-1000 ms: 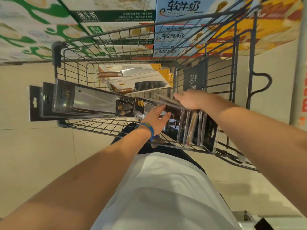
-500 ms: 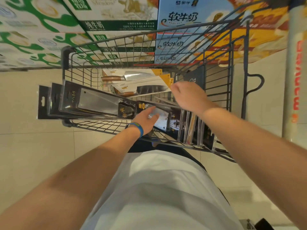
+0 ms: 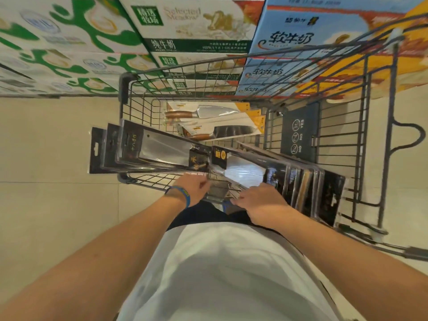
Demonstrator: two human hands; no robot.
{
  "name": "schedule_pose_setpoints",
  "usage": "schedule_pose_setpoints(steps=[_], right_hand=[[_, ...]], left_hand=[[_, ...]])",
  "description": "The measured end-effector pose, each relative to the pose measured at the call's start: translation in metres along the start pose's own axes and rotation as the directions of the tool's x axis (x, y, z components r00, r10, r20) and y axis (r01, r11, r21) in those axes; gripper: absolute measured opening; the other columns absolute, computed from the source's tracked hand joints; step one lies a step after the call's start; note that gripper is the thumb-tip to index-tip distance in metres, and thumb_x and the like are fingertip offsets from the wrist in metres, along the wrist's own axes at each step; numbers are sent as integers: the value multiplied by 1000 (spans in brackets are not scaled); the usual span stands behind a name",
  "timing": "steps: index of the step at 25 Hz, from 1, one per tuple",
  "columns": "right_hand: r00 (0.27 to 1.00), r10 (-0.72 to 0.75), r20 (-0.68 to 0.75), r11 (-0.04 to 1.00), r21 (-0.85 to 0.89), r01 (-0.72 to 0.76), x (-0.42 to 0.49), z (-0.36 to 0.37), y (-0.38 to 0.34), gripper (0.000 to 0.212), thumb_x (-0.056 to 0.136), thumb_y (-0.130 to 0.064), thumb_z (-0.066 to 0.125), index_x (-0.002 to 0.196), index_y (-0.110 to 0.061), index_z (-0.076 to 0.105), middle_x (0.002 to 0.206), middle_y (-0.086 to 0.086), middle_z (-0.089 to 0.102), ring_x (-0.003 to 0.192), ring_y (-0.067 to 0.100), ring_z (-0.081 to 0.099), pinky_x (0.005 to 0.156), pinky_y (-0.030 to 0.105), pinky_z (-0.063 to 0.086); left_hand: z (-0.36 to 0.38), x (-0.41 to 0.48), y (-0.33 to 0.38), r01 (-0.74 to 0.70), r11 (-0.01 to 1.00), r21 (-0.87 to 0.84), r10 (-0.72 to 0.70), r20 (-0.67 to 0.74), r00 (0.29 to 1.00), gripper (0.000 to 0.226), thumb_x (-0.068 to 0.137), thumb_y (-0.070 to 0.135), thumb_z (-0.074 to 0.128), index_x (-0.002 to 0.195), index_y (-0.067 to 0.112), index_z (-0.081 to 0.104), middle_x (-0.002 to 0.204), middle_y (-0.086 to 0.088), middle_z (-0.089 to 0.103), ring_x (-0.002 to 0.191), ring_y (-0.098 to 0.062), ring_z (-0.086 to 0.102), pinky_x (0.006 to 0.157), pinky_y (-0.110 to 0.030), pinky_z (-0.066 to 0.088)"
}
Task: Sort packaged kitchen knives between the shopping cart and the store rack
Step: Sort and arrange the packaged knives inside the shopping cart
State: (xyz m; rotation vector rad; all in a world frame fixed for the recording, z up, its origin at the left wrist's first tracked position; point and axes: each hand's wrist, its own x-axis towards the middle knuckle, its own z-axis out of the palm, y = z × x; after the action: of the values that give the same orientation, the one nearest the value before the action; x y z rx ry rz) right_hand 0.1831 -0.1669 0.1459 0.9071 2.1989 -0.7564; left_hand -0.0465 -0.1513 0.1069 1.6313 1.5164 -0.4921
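Head view: left hand (image 3: 194,189) and right hand (image 3: 258,200) knuckles up, fingers curled at 6 o'clock rim of cart (image 3: 123,86), knife packs (image 3: 162,149) at 11 o'clock; grasp cannot tell.

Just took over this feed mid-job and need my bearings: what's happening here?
A person stands over a wire shopping cart loaded with packaged knives. The left hand, wearing a blue wristband, and the right hand are both at the cart's near edge against the black knife packs; whether either grips one is unclear. Some packs jut over the cart's left side; two wooden-handled knives in white packs lie farther in. No store rack is visible.
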Motion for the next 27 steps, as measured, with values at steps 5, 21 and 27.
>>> schedule_pose_setpoints(steps=[5,21,27], right_hand=[[993,105,-46,994,17,-104,-8,-7,25,62,100,-14,55,150,-48,41,122,-5,67,113,25,62,99,46,48],[876,433,-212,900,157,-407,141,-94,48,58,101,-50,44,151,-21,42,153,12,48,142,32,40,114,50,34],[747,624,229,781,-137,-610,148,-81,114,40,98,-47,49,117,-14,64,107,13,65,97,30,58,96,46,41]], left_hand=[[-7,11,10,-86,996,20,87,-36,996,48,103,50,27,91,23,64,79,0,66,72,-19,57,69,-32,47],[-79,122,-23,-32,995,-89,23,-97,995,32,102,37,38,102,18,64,87,-4,65,81,-25,61,70,-34,51],[-76,234,-37,68,988,137,-68,-1,998,43,100,47,43,131,19,54,128,-11,57,108,-32,58,86,-39,49]])
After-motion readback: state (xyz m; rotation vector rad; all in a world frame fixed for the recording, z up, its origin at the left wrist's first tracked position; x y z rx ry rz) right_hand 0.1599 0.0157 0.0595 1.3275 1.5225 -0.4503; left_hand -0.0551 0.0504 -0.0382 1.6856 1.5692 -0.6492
